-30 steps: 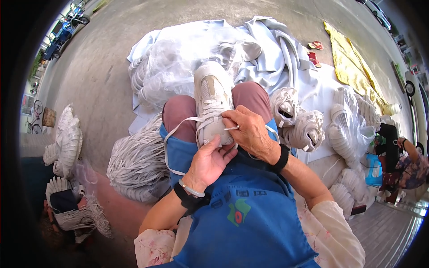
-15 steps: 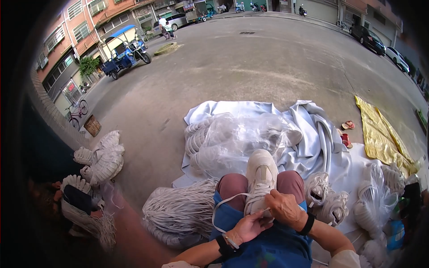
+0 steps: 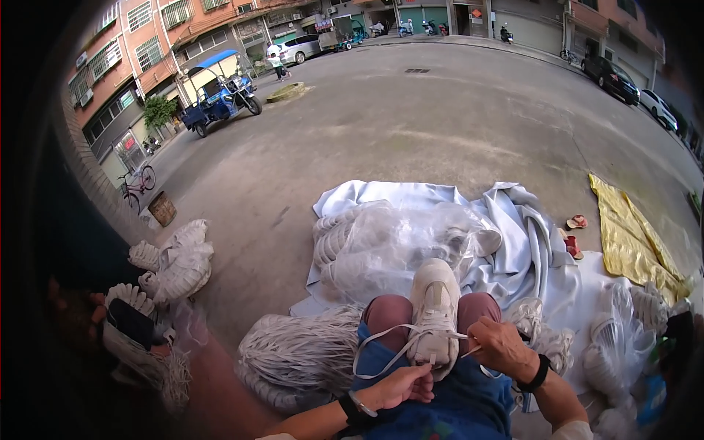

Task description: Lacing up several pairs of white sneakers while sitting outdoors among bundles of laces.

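Note:
A white sneaker [image 3: 435, 308] rests between my knees on my lap, toe pointing away from me. My left hand [image 3: 400, 385] sits at the shoe's heel and pinches one end of a white lace [image 3: 381, 352] that loops out to the left. My right hand [image 3: 501, 346] holds the other lace end, pulled to the right of the shoe. Both wrists wear dark bands. I am in a blue apron over pink trousers.
A bundle of white laces [image 3: 293, 356] lies at my left. A clear bag of white shoes [image 3: 396, 249] sits ahead on a pale sheet [image 3: 513, 220]. More white shoes lie left [image 3: 176, 260] and right [image 3: 546, 334]. A yellow cloth [image 3: 631, 238] is far right. Street beyond.
The view has lifted from my lap toward the street. My hands have drawn apart, pulling the lace ends out to either side of the shoe.

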